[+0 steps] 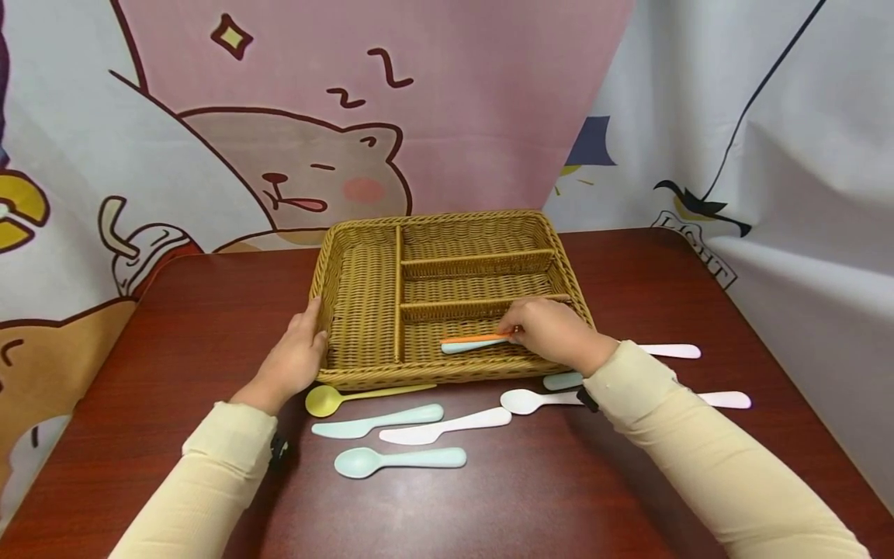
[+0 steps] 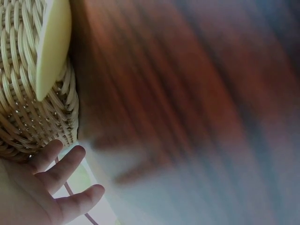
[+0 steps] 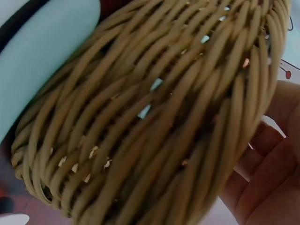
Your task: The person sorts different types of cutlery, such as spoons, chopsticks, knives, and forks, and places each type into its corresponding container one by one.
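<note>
My left hand [image 1: 289, 357] rests with extended fingers against the left side of a woven cutlery basket [image 1: 399, 291], which has several compartments. In the left wrist view, relaxed fingers [image 2: 70, 166] touch its wicker wall. Reaching into the front right compartment, my right hand [image 1: 552, 330] pinches a slim orange piece of cutlery [image 1: 471, 338]; its far end is hidden by the hand. Just beneath the orange piece shows a pale blue handle [image 1: 461, 347]. The right wrist view has the wicker wall [image 3: 154, 122] in front, covering most of the right hand [image 3: 276, 183].
In front of the basket lie a yellow spoon [image 1: 323, 401], a pale green knife [image 1: 377, 421], a white knife [image 1: 447, 427], a pale green spoon [image 1: 401, 460] and a white spoon [image 1: 522, 401]. Pale handles [image 1: 726, 400] show beside the right sleeve. A printed cloth [image 1: 489, 116] hangs behind the table.
</note>
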Tool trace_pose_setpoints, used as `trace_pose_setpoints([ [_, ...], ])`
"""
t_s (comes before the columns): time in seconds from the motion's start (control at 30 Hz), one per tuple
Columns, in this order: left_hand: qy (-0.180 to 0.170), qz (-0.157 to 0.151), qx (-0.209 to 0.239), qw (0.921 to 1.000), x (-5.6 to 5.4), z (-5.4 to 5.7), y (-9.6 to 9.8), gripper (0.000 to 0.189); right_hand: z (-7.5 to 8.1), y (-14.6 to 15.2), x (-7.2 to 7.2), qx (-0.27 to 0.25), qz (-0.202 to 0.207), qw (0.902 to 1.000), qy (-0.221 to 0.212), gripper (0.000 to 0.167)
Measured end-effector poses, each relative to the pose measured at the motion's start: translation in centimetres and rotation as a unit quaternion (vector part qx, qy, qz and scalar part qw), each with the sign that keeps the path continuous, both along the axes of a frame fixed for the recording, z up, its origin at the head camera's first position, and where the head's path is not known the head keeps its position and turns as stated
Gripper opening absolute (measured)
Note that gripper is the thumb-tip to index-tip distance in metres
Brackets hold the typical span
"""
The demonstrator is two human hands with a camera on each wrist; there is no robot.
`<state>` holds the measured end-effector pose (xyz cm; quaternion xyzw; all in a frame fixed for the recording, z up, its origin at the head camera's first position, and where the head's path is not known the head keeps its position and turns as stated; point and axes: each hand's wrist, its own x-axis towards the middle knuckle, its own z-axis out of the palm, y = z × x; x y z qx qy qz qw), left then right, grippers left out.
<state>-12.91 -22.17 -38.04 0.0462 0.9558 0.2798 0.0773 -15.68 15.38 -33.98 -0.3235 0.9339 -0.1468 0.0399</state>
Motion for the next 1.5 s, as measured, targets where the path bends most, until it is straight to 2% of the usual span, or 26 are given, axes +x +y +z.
trace_pose_setpoints([
  [0.47,-0.003,0.0,0.0,1.0,-0.1,-0.1,0.0,0.061,-0.8,-0.1,0.1,0.039,-0.006,0.9991,-0.018,0.018],
  [0.77,0.01,-0.007,0.003,0.9999,-0.1,-0.1,0.1,0.061,-1.3,0.1,0.1,0.056,-0.006,0.9983,-0.017,0.015],
  [1.07,-0.001,-0.005,0.001,1.0,0.0,-0.1,0.1,0.061,-1.2,0.1,0.3,0.055,-0.022,0.9978,-0.03,0.023],
  [1.27,-0.003,-0.004,0.005,1.0,0.0,0.1,0.1,0.061,-0.5,0.3,0.9,0.03,-0.039,0.9985,-0.022,0.026],
  [1.5,-0.006,-0.002,0.002,1.0,0.0,0.2,0.0,0.061,0.6,1.4,1.7,-0.019,-0.052,0.9981,0.025,0.028],
])
